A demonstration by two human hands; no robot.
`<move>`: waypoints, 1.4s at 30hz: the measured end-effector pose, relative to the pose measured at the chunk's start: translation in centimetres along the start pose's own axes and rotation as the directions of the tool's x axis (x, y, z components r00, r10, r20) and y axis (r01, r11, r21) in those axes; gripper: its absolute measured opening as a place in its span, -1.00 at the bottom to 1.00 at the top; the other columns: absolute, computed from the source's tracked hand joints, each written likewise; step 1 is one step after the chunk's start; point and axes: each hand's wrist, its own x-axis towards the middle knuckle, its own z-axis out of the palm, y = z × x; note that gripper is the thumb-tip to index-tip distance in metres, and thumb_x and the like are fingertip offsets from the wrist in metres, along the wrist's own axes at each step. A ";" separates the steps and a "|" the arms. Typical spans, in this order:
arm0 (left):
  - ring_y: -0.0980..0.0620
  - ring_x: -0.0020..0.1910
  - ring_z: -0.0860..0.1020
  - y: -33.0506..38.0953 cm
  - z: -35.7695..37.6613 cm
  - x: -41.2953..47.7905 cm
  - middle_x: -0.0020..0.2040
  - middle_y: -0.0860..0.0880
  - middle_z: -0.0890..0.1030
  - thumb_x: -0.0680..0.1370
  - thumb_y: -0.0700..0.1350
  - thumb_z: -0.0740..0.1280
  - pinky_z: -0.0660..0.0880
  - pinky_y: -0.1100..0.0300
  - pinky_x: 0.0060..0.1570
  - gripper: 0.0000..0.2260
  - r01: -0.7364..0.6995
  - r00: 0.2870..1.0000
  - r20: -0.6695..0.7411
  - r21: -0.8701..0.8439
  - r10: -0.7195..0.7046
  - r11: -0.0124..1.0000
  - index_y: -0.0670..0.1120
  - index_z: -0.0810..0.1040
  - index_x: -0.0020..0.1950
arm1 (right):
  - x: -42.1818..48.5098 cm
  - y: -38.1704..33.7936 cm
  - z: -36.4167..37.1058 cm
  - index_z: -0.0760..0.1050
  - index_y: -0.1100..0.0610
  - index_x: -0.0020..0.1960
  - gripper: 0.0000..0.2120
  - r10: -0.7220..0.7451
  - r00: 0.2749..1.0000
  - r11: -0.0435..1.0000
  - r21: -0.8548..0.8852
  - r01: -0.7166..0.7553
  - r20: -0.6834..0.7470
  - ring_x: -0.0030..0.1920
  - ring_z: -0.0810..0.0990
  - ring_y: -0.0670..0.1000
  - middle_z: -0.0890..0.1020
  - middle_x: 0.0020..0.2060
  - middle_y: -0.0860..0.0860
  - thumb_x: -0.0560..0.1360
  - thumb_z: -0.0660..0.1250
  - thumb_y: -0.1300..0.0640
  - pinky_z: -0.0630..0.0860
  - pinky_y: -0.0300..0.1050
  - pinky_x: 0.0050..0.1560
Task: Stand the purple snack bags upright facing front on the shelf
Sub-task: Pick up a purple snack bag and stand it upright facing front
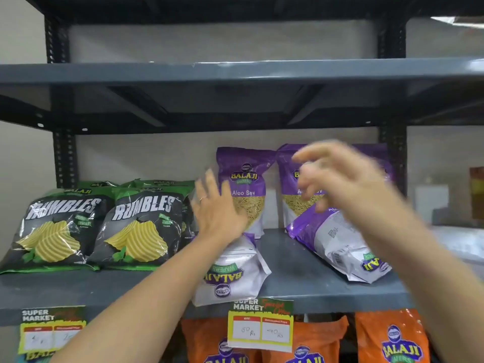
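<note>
Two purple Aloo Sev bags stand upright at the back of the grey shelf [296, 265], one [247, 179] left of the other [289, 179]. A third purple bag [233, 273] lies flat, back side up, at the shelf's front edge. A fourth [337, 242] lies tilted against the right upright bag, back side showing. My left hand [217, 208] is open, its palm against the left upright bag's side. My right hand [340, 176] hovers blurred in front of the right upright bag, fingers spread, holding nothing.
Black and green Rumbles chip bags [138, 226] fill the shelf's left half. Orange snack bags [390, 336] hang on the level below. Price tags [260, 326] are clipped to the shelf's front lip. An upper shelf [235, 72] sits overhead.
</note>
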 end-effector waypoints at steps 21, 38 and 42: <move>-0.02 -0.17 0.53 -6.4 -0.4 0.5 -0.20 -0.03 0.55 0.50 -0.10 0.39 0.47 0.17 -0.08 -0.87 0.357 0.894 0.410 -0.406 -0.181 0.841 0.03 0.46 -0.19 | 4.6 14.6 10.1 0.39 0.07 0.27 -0.61 0.572 0.797 0.820 -0.130 -0.557 0.194 -0.26 0.50 -0.07 0.50 -0.21 -0.03 0.48 0.40 0.19 0.38 -0.39 -0.44; -0.07 0.30 0.49 -5.2 6.8 1.0 0.45 0.01 0.38 0.50 -0.06 0.40 0.49 0.05 0.11 -0.23 -0.106 0.974 -0.225 -0.505 -0.012 0.857 0.07 -0.03 0.54 | 6.1 21.2 10.0 0.17 -0.03 0.46 -0.23 0.123 0.982 0.972 -0.185 -0.148 -0.141 -0.21 0.62 -0.30 0.67 -0.17 -0.16 0.38 0.49 0.19 0.47 -0.37 -0.15; -0.14 0.31 0.46 -5.9 6.9 0.9 0.44 -0.10 0.33 0.52 0.03 0.35 0.48 -0.02 0.11 -0.28 -0.121 0.977 -0.210 -0.395 0.039 0.911 -0.02 0.02 0.56 | 6.9 20.5 9.4 0.30 -0.01 0.36 -0.36 0.294 0.951 0.955 -0.020 -0.297 -0.098 -0.16 0.59 -0.16 0.63 -0.11 -0.09 0.38 0.48 -0.04 0.51 -0.24 -0.13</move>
